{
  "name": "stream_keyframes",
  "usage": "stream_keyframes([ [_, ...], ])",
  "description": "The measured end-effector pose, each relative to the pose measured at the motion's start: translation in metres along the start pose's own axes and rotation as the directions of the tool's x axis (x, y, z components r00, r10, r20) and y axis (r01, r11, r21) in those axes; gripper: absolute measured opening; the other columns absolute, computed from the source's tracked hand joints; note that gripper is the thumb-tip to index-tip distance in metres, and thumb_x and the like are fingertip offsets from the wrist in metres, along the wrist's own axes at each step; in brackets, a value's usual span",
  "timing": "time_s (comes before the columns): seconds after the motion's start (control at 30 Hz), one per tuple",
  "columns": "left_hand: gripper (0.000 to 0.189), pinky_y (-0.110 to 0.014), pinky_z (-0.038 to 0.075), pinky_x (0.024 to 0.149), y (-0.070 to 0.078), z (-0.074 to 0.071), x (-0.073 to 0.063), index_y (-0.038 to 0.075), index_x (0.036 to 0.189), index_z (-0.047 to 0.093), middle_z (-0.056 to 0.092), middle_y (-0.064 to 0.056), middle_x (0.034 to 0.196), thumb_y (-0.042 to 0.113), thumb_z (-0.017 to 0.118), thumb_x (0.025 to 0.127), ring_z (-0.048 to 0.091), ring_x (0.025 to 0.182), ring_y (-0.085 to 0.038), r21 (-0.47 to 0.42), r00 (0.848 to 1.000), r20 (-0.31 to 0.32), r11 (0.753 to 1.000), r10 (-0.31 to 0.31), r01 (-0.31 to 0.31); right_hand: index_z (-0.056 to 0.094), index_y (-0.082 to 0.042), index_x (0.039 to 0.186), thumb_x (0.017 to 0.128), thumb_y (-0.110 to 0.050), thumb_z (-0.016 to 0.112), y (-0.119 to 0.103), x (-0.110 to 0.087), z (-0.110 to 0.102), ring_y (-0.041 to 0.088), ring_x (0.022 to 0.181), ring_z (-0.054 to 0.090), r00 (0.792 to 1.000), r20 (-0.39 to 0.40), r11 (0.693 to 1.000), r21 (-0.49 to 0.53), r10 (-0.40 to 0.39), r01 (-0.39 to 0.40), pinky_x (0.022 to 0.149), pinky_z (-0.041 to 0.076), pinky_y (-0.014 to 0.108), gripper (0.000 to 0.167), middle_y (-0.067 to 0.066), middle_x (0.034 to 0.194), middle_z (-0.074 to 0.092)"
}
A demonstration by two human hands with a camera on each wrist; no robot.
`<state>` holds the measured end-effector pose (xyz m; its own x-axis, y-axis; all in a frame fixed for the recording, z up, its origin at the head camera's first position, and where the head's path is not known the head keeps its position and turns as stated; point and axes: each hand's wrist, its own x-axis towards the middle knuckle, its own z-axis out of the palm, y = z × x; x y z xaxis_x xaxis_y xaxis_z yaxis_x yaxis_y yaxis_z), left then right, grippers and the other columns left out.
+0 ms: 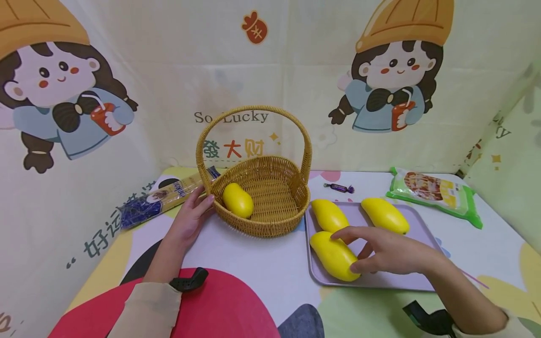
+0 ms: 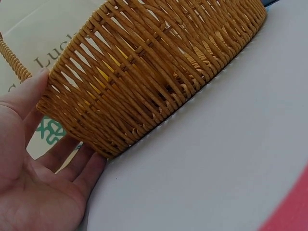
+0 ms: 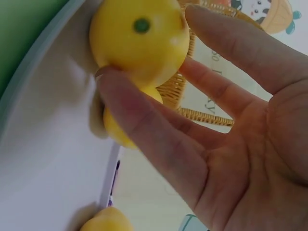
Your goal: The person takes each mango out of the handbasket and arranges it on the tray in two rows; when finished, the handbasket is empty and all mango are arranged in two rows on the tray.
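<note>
A woven wicker basket (image 1: 270, 228) with a tall hoop handle stands on the table and holds one yellow mango (image 1: 238, 201). My left hand (image 1: 192, 220) rests against the basket's left side, thumb at the rim and fingers lying along the outer weave, as the left wrist view shows. On the lilac tray (image 1: 397, 280) lie several yellow mangoes. My right hand (image 1: 390, 251) holds the nearest mango (image 1: 331, 258) between thumb and index finger. The right wrist view shows its green stem end and the fingertips at both sides. Two more mangoes, one (image 1: 327, 216) and another (image 1: 384, 216), lie behind it.
A pasta packet (image 1: 165, 195) lies left of the basket, partly behind it. Beyond the tray is a small dark-wrapped candy (image 1: 339, 188), with a green-edged food bag (image 1: 435, 192) at the far right. A printed cloth hangs close behind the basket.
</note>
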<state>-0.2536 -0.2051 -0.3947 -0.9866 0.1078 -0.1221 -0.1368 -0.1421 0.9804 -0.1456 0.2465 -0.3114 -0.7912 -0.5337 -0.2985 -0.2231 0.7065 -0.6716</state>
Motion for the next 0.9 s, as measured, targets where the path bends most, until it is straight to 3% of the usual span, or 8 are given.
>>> stream_keyframes([
  [0.23,0.069,-0.041,0.028,0.129,0.0,0.0,0.001,0.034,0.166,0.022,0.027,-0.005,0.17,0.031,0.058,0.107,0.032,0.154,-0.024,0.005,1.0,-0.003,1.0,0.003,-0.003,0.056,-0.027,0.142,0.088,-0.026,0.082,0.0,0.0,0.002,0.015,0.091,0.071,0.999,0.014,0.999,0.011,0.03,-0.03,0.08,0.058,0.028,0.06,0.006,0.125,0.067],
  [0.47,0.069,-0.041,0.027,0.129,0.0,0.0,-0.001,0.034,0.166,0.022,0.026,-0.005,0.17,0.031,0.058,0.107,0.031,0.155,-0.024,0.005,1.0,-0.008,1.0,0.001,-0.001,0.054,-0.027,0.144,0.089,-0.025,0.081,0.002,0.0,0.001,0.016,0.093,0.072,0.999,0.04,1.0,0.019,0.02,-0.02,0.082,0.061,0.031,0.062,0.008,0.126,0.069],
  [0.9,0.068,-0.041,0.026,0.129,0.0,0.002,-0.001,0.035,0.165,0.023,0.026,-0.005,0.17,0.031,0.058,0.107,0.031,0.155,-0.024,0.005,1.0,-0.007,1.0,0.008,-0.008,0.054,-0.025,0.147,0.092,-0.029,0.077,-0.005,-0.004,-0.009,0.016,0.095,0.072,1.0,0.012,1.0,-0.017,0.015,-0.014,0.085,0.059,0.044,0.059,0.007,0.127,0.068],
])
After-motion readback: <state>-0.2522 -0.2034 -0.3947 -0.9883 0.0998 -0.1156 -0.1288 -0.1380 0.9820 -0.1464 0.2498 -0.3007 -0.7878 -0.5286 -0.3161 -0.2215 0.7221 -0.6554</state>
